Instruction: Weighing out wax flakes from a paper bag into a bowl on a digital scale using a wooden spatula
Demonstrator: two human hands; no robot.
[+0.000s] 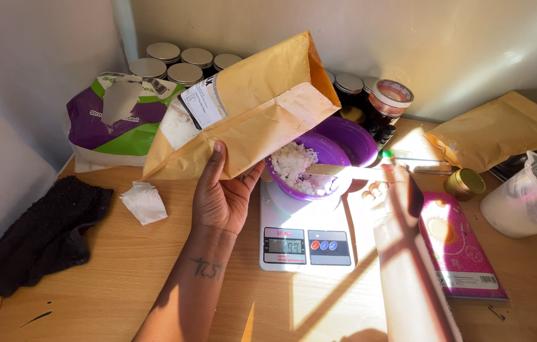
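My left hand (pixel 221 193) holds a large tan paper bag (pixel 249 104) tilted on its side, its open mouth over a purple bowl (pixel 309 168). The bowl holds white flaky material and sits on a white digital kitchen scale (pixel 306 237). My right hand (pixel 385 187), in bright sunlight, grips a wooden stick (pixel 338 170) whose end rests in the bowl's white contents. A second purple bowl (pixel 352 136) stands just behind the first.
Several dark jars with silver lids (pixel 176 63) line the back wall. A purple and green bag (pixel 116 117), crumpled tissue (pixel 144 201) and black cloth (pixel 40 234) lie left. Right are another tan bag (pixel 499 130), gold tin (pixel 465 182), pink booklet (pixel 461 247) and clear tub (pixel 528 199).
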